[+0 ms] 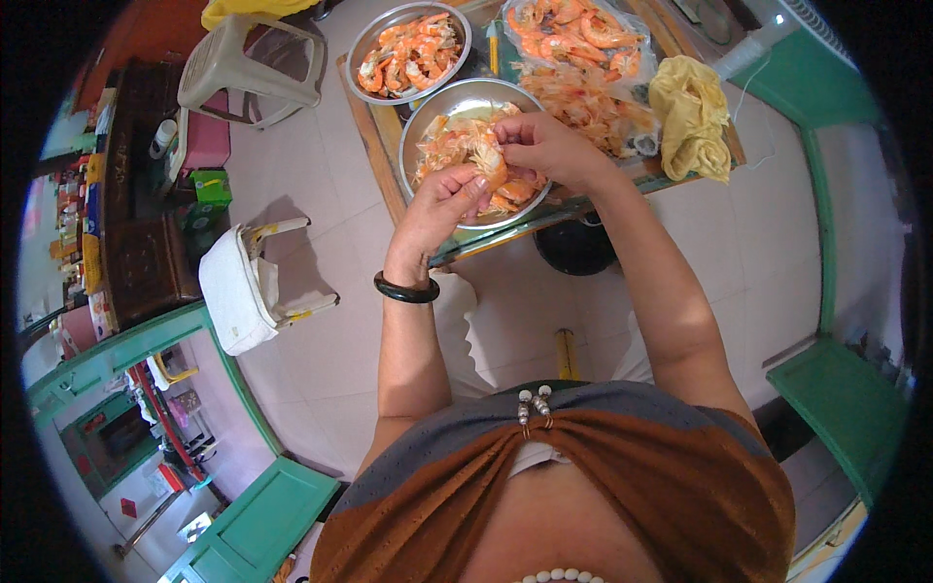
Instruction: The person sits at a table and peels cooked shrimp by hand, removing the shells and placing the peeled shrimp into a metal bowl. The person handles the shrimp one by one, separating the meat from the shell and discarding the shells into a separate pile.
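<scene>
Both of my hands meet over a round metal bowl (534, 98) near the front of the table. Between them is a cooked orange shrimp (492, 162). Its lower end is pinched by my left hand (446, 198), which wears a dark bangle at the wrist. At the upper end, the fingertips of my right hand (545, 148) grip the shrimp. Shrimp shells and heads (446, 142) lie in the bowl beneath, along with orange shrimp pieces (516, 191). My fingers hide part of the held shrimp.
Beyond the bowl stand a second metal bowl of orange shrimp (415, 55) and a plastic bag of whole shrimp (576, 33). A shell pile (576, 102) and a crumpled yellow cloth (687, 116) lie right. A dark bucket (576, 248) sits below the wooden-edged table (379, 171); stools (237, 291) stand left.
</scene>
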{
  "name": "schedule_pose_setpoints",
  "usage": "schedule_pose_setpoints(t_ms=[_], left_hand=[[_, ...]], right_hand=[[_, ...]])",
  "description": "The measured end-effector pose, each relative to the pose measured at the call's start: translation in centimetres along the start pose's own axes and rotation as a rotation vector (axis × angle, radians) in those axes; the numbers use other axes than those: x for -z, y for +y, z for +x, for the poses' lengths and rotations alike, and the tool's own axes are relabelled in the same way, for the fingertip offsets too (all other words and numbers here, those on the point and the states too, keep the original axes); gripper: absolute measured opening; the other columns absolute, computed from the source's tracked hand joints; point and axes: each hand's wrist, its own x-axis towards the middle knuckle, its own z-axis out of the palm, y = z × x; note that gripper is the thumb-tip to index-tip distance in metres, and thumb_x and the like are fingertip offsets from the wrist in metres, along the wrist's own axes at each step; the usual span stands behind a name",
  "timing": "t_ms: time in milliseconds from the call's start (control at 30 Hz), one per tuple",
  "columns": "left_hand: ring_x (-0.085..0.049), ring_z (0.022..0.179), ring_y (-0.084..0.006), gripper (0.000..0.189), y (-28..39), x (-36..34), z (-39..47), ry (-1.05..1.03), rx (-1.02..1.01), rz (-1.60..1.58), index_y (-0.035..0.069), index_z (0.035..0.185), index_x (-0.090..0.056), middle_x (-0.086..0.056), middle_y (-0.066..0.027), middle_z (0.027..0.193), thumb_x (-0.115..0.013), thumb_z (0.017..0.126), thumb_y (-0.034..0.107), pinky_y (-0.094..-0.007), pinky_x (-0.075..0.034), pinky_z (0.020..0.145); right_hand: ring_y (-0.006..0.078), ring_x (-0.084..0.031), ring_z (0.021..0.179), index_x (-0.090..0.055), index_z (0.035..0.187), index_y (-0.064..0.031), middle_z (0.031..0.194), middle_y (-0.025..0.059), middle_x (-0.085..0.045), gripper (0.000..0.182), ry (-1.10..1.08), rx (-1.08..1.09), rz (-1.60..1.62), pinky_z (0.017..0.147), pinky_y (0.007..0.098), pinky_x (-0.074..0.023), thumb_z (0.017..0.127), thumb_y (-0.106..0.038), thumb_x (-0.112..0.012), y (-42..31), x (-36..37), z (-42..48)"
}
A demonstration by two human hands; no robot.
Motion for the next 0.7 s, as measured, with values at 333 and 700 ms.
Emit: schedule_pose_setpoints(t_ms=[333,700], left_hand=[[-0.057,0.095,-0.0224,0.027,0.1,-2.7,1.4,0.602,-0.563,0.744,0.002,0.104,-0.062,-0.061,-0.0088,0.1,-0.07,0.081,0.012,-0.0328,-0.045,0.085],[-0.061,0.079,-0.0262,0.02,-2.0,-2.8,2.2,0.751,-0.636,0.789,-0.004,0.101,-0.061,-0.062,-0.0136,0.088,-0.063,0.083,0.004,-0.0357,-0.05,0.077]], right_hand=[[0.0059,-0.042,0.05,-0.056,0.074,-0.0052,0.061,-0.0021,-0.048,0.011,0.217,-0.008,0.33,0.045,0.0217,-0.0319,0.085,-0.007,-0.052,2.4,-0.6,1.3],[0.0035,-0.044,0.053,-0.059,0.082,-0.0042,0.066,-0.0026,-0.053,0.005,0.242,0.012,0.32,0.046,0.0184,-0.0333,0.084,-0.008,-0.059,1.4,-1.9,1.1]])
